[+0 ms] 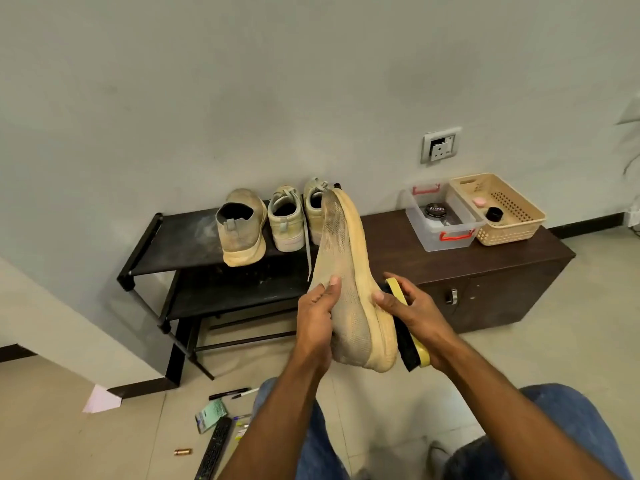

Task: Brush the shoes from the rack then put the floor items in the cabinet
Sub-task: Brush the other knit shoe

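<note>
My left hand [318, 318] grips a dusty beige knit shoe [349, 285], held toe-up in front of me with its sole to the right. My right hand [414, 315] holds a yellow-backed brush [410, 341] with black bristles against the shoe's sole edge. Its matching shoe [242, 226] and a pair of pale lace-up sneakers [287, 218] stand on the top shelf of the black rack [180, 244]. On the floor lie a remote [214, 448], pens [230, 393], a green packet [209, 415], a battery [182, 452] and a pink paper [101, 400].
A low dark brown cabinet [485, 271] with a metal handle stands right of the rack. A clear box [441, 220] with a polish tin and a beige basket [498, 207] sit on it. A wall socket [440, 145] is above. My knees in jeans fill the bottom.
</note>
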